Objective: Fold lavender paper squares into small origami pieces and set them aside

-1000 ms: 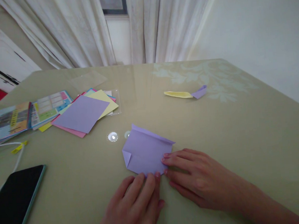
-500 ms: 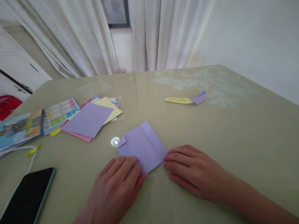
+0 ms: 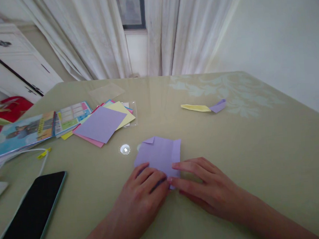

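Observation:
A sheet of purple origami paper (image 3: 159,152) lies on the table before me, with a folded corner at its far left and a folded strip along its right edge. My left hand (image 3: 146,187) is closed on the paper's near edge, fingers curled and pressing down. At the lower right corner, my right hand (image 3: 199,184) has its fingertips on the folded strip, close to the left thumb. The paper's near edge is partly hidden under the fingers. Farther off lies a folded yellow and purple paper piece (image 3: 204,107).
Left of the paper are a stack of coloured sheets (image 3: 101,125), an open booklet (image 3: 21,134), a black phone (image 3: 32,215) and a white cable (image 3: 44,165). A small round shiny disc (image 3: 124,149) sits near the paper. Curtains (image 3: 88,37) hang behind the table (image 3: 246,146).
The purple paper has been turned, so its folded strip now runs along the right side. My left hand has shifted right, and my right fingers have moved onto the paper's corner.

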{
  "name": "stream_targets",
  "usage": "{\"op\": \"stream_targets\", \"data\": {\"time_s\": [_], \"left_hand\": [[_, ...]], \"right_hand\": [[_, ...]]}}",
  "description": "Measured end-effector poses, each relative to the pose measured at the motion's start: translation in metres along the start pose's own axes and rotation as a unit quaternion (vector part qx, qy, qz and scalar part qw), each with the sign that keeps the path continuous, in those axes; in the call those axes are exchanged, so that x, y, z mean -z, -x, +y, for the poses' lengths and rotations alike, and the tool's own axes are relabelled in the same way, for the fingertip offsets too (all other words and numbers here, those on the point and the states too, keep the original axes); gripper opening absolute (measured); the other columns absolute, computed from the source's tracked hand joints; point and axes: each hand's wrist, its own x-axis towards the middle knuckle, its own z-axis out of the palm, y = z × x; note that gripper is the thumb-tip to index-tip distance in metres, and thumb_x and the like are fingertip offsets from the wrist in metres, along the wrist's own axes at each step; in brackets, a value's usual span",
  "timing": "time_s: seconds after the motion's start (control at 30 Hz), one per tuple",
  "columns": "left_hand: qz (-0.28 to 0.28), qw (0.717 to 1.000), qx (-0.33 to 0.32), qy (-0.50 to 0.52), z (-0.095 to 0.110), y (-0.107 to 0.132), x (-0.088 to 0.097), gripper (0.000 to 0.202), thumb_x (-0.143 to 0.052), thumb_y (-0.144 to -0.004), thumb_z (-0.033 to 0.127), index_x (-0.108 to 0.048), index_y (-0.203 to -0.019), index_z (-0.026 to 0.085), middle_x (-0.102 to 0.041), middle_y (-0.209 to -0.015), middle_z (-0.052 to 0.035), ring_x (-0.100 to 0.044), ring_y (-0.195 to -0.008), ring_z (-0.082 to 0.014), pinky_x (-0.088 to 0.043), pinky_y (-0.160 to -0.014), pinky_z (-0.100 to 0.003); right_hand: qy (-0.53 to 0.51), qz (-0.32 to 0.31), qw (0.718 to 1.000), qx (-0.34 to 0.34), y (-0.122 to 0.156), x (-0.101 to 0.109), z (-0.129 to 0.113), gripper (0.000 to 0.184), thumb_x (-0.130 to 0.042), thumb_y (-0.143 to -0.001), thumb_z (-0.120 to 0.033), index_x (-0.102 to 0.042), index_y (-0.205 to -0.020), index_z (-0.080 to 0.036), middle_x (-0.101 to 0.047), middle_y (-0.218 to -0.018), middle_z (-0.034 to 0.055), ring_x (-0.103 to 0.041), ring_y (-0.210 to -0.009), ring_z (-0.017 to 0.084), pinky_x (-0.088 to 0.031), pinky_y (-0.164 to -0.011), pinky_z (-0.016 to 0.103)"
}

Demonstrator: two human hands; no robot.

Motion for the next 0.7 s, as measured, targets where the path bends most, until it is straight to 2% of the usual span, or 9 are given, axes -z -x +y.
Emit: {"op": "stream_targets", "data": {"time_s": [0.13, 0.23, 0.3, 0.37, 0.53, 0.7], "left_hand": [[-0.022, 0.999, -0.025, -0.012, 0.004, 0.005, 0.001, 0.016, -0.058, -0.106, 0.014, -0.074, -0.109, 0.019, -0.077, -0.111, -0.0033, -0.071, -0.104, -0.0212, -0.047, -0.118, -0.05], [-0.033, 0.997, -0.056, -0.042, 0.009, 0.01, 0.006, 0.017, -0.06, -0.105, 0.013, -0.074, -0.114, 0.016, -0.077, -0.115, -0.0068, -0.072, -0.104, -0.0239, -0.057, -0.105, -0.044], [-0.039, 0.995, -0.069, -0.064, 0.014, 0.012, 0.011, 0.019, -0.058, -0.106, 0.013, -0.075, -0.115, 0.015, -0.078, -0.113, -0.008, -0.073, -0.1, -0.0246, -0.062, -0.092, -0.041], [-0.036, 0.994, -0.071, -0.077, 0.018, 0.013, 0.015, 0.024, -0.052, -0.109, 0.014, -0.076, -0.111, 0.016, -0.079, -0.11, -0.0073, -0.075, -0.096, -0.0239, -0.063, -0.084, -0.039], [-0.012, 0.994, -0.064, -0.085, 0.025, 0.013, 0.018, 0.038, -0.042, -0.113, 0.017, -0.078, -0.102, 0.016, -0.081, -0.109, -0.007, -0.077, -0.097, -0.0231, -0.063, -0.082, -0.037], [-0.016, 0.994, -0.058, -0.088, 0.027, 0.013, 0.016, 0.037, -0.042, -0.113, 0.019, -0.077, -0.104, 0.016, -0.081, -0.11, -0.0067, -0.076, -0.1, -0.0237, -0.063, -0.083, -0.038]], "right_hand": [[-0.029, -0.015, 0.999, -0.001, 0.0, -0.006, -0.001, 0.023, -0.053, -0.113, -0.024, -0.074, -0.106, -0.02, -0.078, -0.112, 0.0064, -0.068, -0.102, 0.021, -0.05, -0.091, 0.036], [-0.076, -0.057, 0.994, -0.057, -0.002, -0.008, -0.002, 0.022, -0.054, -0.113, -0.029, -0.071, -0.101, -0.02, -0.075, -0.101, 0.0049, -0.065, -0.095, 0.021, -0.049, -0.091, 0.036], [-0.106, -0.073, 0.987, -0.097, -0.004, -0.01, -0.004, 0.019, -0.055, -0.112, -0.029, -0.069, -0.101, -0.02, -0.072, -0.099, 0.0056, -0.063, -0.095, 0.022, -0.049, -0.09, 0.037], [-0.134, -0.075, 0.98, -0.129, -0.006, -0.011, -0.006, 0.015, -0.057, -0.11, -0.025, -0.065, -0.099, -0.02, -0.069, -0.099, 0.0062, -0.061, -0.095, 0.023, -0.05, -0.089, 0.037], [-0.169, -0.067, 0.964, -0.191, -0.011, -0.015, -0.01, 0.006, -0.064, -0.103, -0.018, -0.063, -0.098, -0.02, -0.064, -0.108, 0.0079, -0.059, -0.103, 0.025, -0.051, -0.093, 0.039], [-0.167, -0.077, 0.958, -0.219, -0.014, -0.017, -0.01, 0.008, -0.069, -0.101, -0.017, -0.062, -0.1, -0.02, -0.063, -0.109, 0.0074, -0.06, -0.105, 0.026, -0.051, -0.093, 0.04]]}}
